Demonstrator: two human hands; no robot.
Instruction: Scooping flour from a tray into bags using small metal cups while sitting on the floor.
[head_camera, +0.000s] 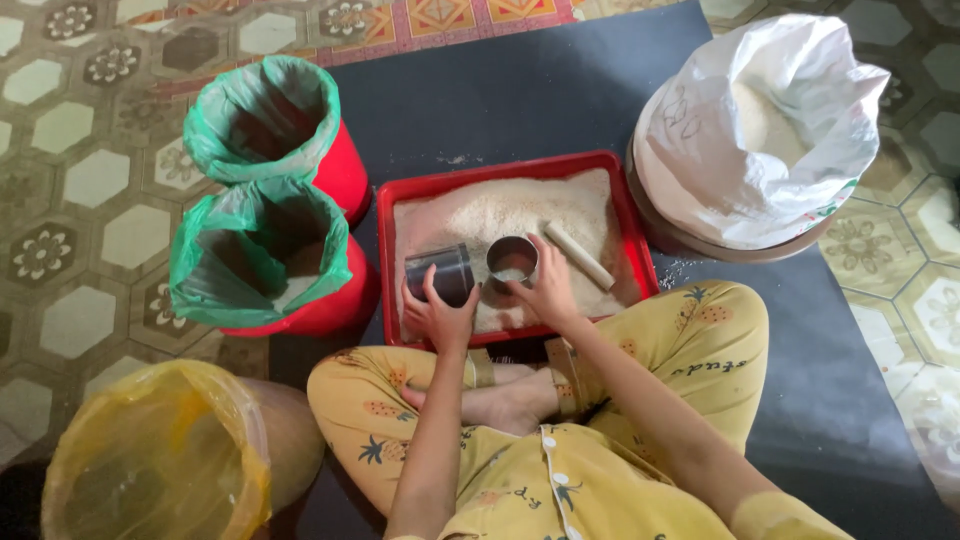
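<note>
Where dark mat (520, 95) covers patterned tiled floor (70, 180), red tray (385, 215) of rice

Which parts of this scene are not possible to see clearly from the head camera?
- Base of the steel cup: hidden by the right hand.
- Inside of the dark cup in the left hand: it faces sideways, contents unclear.
- Bottoms of the two green-lined red buckets: in shadow.
- Yellow-lined container: cut off by the bottom edge.
- White sack: folds hide its depth.

two red buckets (345, 170) (green-lined), yellow-lined bin (160, 460), white sack (770, 130), dark mat (520, 90), patterned floor tiles (70, 190)
</note>
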